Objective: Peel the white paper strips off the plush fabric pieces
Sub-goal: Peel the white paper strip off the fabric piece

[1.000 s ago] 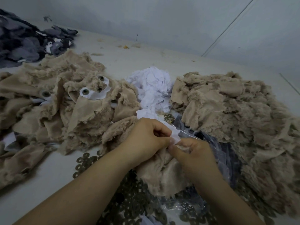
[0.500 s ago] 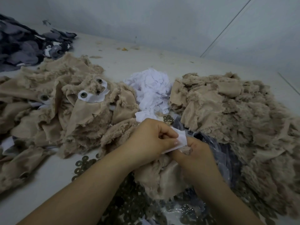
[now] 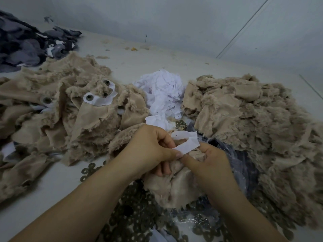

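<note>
Head view: left hand point(image 3: 150, 147) pinches paper strip point(image 3: 187, 145); clear bag point(image 3: 241, 165) holds washers point(image 3: 136, 219).

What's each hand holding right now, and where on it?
Left hand pinches the paper strip at its near end. Right hand grips the plush piece at its top edge, beside the strip.

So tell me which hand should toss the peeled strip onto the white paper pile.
Left. The left hand already pinches the white paper strip between thumb and finger, and the white paper pile lies just beyond it. The right hand grips the plush piece, so it likely should keep holding that.
</note>
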The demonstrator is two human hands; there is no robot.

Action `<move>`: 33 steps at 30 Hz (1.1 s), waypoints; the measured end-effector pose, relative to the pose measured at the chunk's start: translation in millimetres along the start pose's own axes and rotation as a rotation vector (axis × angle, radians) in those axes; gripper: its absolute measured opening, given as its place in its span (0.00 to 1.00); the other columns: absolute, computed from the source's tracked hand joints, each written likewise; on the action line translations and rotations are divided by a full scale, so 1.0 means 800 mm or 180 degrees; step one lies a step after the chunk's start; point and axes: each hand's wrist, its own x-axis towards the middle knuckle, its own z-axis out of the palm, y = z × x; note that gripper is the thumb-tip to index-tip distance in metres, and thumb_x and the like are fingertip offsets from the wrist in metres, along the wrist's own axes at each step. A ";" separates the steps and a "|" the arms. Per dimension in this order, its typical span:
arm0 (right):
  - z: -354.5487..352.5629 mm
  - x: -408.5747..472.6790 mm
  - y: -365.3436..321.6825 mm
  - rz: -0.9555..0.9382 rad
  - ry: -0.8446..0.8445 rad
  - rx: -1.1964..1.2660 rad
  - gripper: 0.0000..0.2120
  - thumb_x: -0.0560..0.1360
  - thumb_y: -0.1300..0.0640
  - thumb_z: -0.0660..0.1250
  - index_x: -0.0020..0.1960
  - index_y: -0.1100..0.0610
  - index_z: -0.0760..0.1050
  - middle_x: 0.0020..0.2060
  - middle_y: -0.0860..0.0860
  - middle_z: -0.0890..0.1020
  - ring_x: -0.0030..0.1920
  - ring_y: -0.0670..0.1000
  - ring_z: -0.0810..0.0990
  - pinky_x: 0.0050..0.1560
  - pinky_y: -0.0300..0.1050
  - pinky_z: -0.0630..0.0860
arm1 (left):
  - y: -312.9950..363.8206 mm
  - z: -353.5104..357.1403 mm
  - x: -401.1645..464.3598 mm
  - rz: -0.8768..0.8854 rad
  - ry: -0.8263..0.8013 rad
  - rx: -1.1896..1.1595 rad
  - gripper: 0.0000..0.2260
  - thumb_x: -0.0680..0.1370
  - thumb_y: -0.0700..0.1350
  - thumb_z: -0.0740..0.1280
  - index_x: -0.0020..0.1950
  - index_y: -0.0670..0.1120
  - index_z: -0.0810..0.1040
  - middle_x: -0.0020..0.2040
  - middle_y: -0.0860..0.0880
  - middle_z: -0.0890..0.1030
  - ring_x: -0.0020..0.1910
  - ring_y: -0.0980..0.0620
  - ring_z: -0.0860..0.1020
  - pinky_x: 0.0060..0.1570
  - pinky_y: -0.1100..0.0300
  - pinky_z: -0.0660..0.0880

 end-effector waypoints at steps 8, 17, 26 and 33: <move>0.000 0.000 0.004 -0.0169 0.0068 -0.0135 0.10 0.72 0.56 0.76 0.53 0.51 0.84 0.42 0.45 0.87 0.45 0.44 0.85 0.45 0.40 0.82 | 0.003 0.006 -0.007 0.0237 -0.0424 0.0196 0.08 0.78 0.41 0.70 0.41 0.47 0.86 0.26 0.41 0.80 0.19 0.50 0.76 0.23 0.64 0.71; 0.000 -0.002 0.002 -0.0218 0.0045 -0.0133 0.07 0.72 0.55 0.76 0.50 0.52 0.85 0.42 0.50 0.87 0.47 0.54 0.86 0.49 0.55 0.82 | -0.006 0.008 -0.005 0.0130 -0.0148 0.0008 0.07 0.75 0.37 0.72 0.38 0.46 0.84 0.27 0.38 0.80 0.22 0.43 0.79 0.24 0.59 0.76; -0.002 0.000 0.002 -0.0198 0.0018 0.0055 0.07 0.71 0.56 0.77 0.49 0.50 0.85 0.41 0.47 0.87 0.44 0.49 0.86 0.40 0.38 0.82 | -0.007 0.007 -0.005 -0.0005 -0.0207 -0.0510 0.04 0.73 0.34 0.73 0.39 0.38 0.83 0.29 0.34 0.81 0.23 0.44 0.79 0.25 0.60 0.77; -0.001 0.000 0.004 -0.0246 0.0142 -0.0087 0.05 0.72 0.56 0.77 0.48 0.53 0.85 0.40 0.53 0.87 0.45 0.58 0.83 0.43 0.50 0.81 | -0.009 0.008 -0.004 -0.0035 -0.0240 -0.0494 0.06 0.73 0.34 0.73 0.36 0.41 0.83 0.29 0.35 0.81 0.23 0.44 0.79 0.25 0.60 0.77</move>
